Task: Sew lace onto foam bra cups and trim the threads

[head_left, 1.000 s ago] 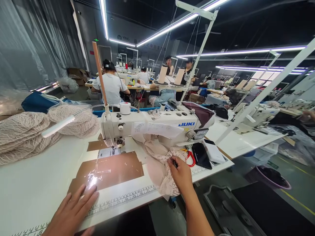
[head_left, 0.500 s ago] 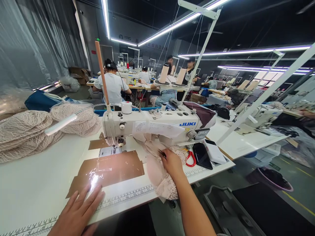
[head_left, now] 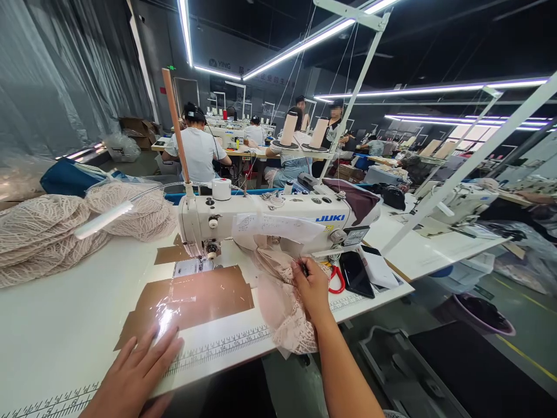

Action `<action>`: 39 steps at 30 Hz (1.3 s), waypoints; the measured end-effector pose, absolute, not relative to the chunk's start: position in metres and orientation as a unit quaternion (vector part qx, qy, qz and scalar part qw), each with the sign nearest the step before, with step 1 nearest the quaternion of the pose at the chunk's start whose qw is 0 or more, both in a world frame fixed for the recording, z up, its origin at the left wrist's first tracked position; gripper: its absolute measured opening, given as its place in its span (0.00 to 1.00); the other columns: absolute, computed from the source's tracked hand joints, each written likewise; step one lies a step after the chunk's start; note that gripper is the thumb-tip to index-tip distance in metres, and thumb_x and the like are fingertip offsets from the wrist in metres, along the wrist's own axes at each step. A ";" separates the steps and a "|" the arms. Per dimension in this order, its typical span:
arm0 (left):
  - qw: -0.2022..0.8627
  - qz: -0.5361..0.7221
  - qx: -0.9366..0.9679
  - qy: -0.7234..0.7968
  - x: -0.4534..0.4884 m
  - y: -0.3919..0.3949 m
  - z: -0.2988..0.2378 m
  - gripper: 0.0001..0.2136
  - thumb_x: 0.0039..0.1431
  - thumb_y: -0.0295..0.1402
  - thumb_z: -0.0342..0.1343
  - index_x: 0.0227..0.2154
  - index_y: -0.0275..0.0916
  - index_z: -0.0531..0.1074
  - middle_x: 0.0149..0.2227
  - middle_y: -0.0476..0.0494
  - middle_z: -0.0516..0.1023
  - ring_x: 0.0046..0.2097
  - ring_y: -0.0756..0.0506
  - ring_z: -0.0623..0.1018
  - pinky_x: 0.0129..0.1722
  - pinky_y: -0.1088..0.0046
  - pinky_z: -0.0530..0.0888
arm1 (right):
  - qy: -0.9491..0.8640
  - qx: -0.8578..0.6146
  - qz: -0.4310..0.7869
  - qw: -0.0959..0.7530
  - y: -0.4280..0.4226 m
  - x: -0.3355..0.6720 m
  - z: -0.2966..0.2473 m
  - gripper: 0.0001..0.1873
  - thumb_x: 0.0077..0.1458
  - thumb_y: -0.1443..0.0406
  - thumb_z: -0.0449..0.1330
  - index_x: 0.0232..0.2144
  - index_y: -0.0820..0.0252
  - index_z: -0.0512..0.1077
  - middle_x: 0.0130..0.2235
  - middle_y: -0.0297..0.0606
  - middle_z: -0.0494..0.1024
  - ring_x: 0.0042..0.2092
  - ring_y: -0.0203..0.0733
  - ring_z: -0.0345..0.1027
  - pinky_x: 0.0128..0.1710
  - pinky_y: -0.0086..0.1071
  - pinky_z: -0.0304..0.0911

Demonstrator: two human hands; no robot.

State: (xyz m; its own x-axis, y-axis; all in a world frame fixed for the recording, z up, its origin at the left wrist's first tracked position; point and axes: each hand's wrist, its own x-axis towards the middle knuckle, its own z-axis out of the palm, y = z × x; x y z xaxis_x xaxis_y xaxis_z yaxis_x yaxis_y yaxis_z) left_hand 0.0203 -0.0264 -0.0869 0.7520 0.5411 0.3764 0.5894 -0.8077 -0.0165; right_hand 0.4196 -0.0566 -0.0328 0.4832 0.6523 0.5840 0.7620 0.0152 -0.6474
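Note:
My left hand (head_left: 141, 368) lies flat with fingers spread on the table's near edge, over the printed ruler strip (head_left: 221, 346) and the lower edge of the brown board (head_left: 195, 299). My right hand (head_left: 312, 287) is closed around a small dark pointed tool (head_left: 303, 266); its exact kind is too small to tell. Against that hand rests a bunched beige lace garment piece (head_left: 278, 302), which spreads under the sewing machine arm and hangs over the table edge. The white JUKI sewing machine (head_left: 270, 217) stands just beyond, its needle area left of the garment.
Right of my right hand lie red-handled scissors (head_left: 337, 280), a black phone (head_left: 355, 274) and a white box (head_left: 379, 268). Stacked lace pieces (head_left: 39, 238) fill the left back. A lit lamp bar (head_left: 104, 220) reaches over the table. Other people work at machines behind.
My right hand has moved slightly right and up, with the dark tool in it, and the lace beside it has shifted. My left hand stays flat in nearly the same place.

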 end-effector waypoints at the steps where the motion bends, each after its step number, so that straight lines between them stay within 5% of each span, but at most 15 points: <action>1: 0.062 -0.183 -0.934 -0.302 0.021 -0.027 -0.086 0.28 0.63 0.37 0.47 0.66 0.51 0.51 0.66 0.49 0.60 0.67 0.36 0.58 0.65 0.57 0.51 | -0.504 -0.696 -0.046 0.510 -0.057 0.419 -0.032 0.13 0.60 0.56 0.54 0.33 0.58 0.70 0.32 0.36 0.75 0.34 0.41 0.67 0.36 0.32 0.59; 13: -0.077 -0.127 -0.956 -0.252 0.038 -0.029 -0.052 0.28 0.64 0.38 0.50 0.66 0.53 0.52 0.66 0.48 0.58 0.65 0.36 0.62 0.59 0.54 0.69 | -0.481 -0.654 -0.005 0.583 -0.065 0.412 -0.018 0.11 0.59 0.57 0.57 0.31 0.58 0.70 0.27 0.32 0.71 0.30 0.38 0.64 0.32 0.31 0.61; 18: -0.370 -0.123 -0.871 -0.299 0.072 -0.027 -0.030 0.25 0.64 0.43 0.51 0.63 0.54 0.58 0.66 0.48 0.59 0.65 0.37 0.62 0.62 0.52 0.63 | -0.561 -0.597 -0.080 0.568 -0.082 0.387 -0.016 0.04 0.58 0.64 0.58 0.31 0.56 0.70 0.30 0.35 0.75 0.33 0.39 0.69 0.34 0.33 0.65; 21: -0.611 -0.172 -0.711 -0.303 0.111 -0.018 -0.021 0.28 0.61 0.48 0.53 0.62 0.44 0.62 0.65 0.41 0.62 0.64 0.37 0.64 0.62 0.56 0.65 | -0.663 -0.521 -0.086 0.530 -0.092 0.360 -0.024 0.06 0.57 0.70 0.56 0.34 0.54 0.69 0.29 0.34 0.77 0.33 0.38 0.72 0.33 0.31 0.67; 25: -0.808 -0.184 -0.493 -0.265 0.164 -0.001 -0.012 0.28 0.56 0.46 0.61 0.56 0.37 0.67 0.54 0.36 0.75 0.52 0.39 0.77 0.50 0.65 0.75 | -0.765 -0.457 -0.015 0.454 -0.098 0.326 -0.042 0.11 0.54 0.72 0.53 0.36 0.53 0.69 0.27 0.33 0.76 0.28 0.36 0.70 0.28 0.28 0.65; 31: -0.811 -0.266 -0.384 -0.352 0.195 0.016 -0.016 0.11 0.44 0.31 0.64 0.32 0.35 0.72 0.30 0.46 0.79 0.34 0.46 0.78 0.36 0.73 0.74 | -0.794 -0.439 0.021 0.419 -0.106 0.324 -0.049 0.07 0.57 0.68 0.55 0.38 0.54 0.70 0.32 0.36 0.78 0.31 0.36 0.73 0.29 0.27 0.66; 35: -0.804 -0.234 -0.401 -0.371 0.185 0.018 -0.020 0.08 0.44 0.29 0.59 0.30 0.33 0.73 0.26 0.47 0.77 0.27 0.48 0.74 0.28 0.75 0.70 | -0.652 -0.539 -0.030 0.533 -0.112 0.356 -0.044 0.08 0.60 0.65 0.54 0.41 0.54 0.71 0.38 0.42 0.79 0.40 0.44 0.75 0.39 0.36 0.71; 39: -0.795 -0.171 -0.432 -0.391 0.168 0.013 -0.017 0.12 0.49 0.36 0.60 0.33 0.33 0.75 0.26 0.46 0.77 0.27 0.47 0.74 0.27 0.73 0.70 | -0.612 -0.634 -0.002 0.473 -0.101 0.383 -0.040 0.10 0.60 0.65 0.54 0.41 0.56 0.74 0.43 0.44 0.78 0.47 0.46 0.73 0.48 0.41 0.68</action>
State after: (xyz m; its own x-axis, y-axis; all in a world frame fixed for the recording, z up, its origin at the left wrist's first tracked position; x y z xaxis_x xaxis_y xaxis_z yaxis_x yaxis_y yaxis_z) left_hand 0.1683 0.0132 -0.0167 0.6363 0.6092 -0.4733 0.0657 0.5685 0.8201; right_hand 0.3833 -0.1007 -0.0404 0.2505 0.7739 0.5817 0.7783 0.1964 -0.5964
